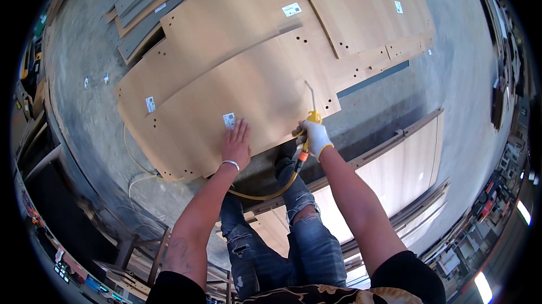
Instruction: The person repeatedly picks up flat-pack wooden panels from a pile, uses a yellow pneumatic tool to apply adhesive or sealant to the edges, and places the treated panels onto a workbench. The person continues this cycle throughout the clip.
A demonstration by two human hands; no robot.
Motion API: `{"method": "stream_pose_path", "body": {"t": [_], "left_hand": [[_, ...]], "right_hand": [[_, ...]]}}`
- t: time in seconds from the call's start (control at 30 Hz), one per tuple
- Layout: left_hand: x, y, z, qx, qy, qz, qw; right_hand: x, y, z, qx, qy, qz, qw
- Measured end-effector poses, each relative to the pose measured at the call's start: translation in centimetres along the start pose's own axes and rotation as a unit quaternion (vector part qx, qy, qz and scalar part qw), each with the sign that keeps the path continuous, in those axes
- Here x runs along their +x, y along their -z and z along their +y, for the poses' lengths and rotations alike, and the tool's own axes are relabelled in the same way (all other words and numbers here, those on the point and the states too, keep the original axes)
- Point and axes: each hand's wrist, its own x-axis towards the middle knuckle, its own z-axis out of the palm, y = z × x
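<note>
My right hand (pixel 315 136), in a white knit glove with a yellow cuff, grips a yellow air blow gun (pixel 314 116). Its thin metal nozzle points away from me over the nearest wooden panel (pixel 254 86). A yellow hose (pixel 271 196) runs from an orange fitting under the gun back past my legs. Bare, with a bracelet at the wrist, my left hand (pixel 237 143) lies flat with fingers stretched near the panel's front edge. Just beyond its fingertips is a white label (pixel 228 120). Drilled dark holes show near the panel's corners.
More wood panels (pixel 361 16) lie overlapped beyond the nearest one. Grey and brown boards (pixel 152 7) are stacked at the far left. Long panels (pixel 395 163) lie to the right of my legs. The hose trails across the concrete floor (pixel 84 106) at left.
</note>
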Motion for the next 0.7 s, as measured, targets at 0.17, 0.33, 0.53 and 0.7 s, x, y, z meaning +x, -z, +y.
{"method": "stream_pose_path", "body": {"t": [0.17,0.33,0.53,0.7], "left_hand": [[12.1,2.5,6.2,0.068,-0.107,0.021,0.992],[19.8,4.7,8.9,0.086,-0.082,0.097,0.988],[20.3,3.8,7.3,0.099,-0.135,0.106,0.98],[20.3,3.6,7.2,0.094,-0.13,0.109,0.981]], "right_hand": [[-2.5,1.6,5.6,0.021,-0.048,-0.011,0.999],[-2.7,2.7,7.1,0.074,-0.073,-0.009,0.995],[-1.6,3.7,6.0,0.068,-0.052,-0.025,0.996],[-1.6,3.8,5.1,0.06,-0.046,-0.039,0.996]]}}
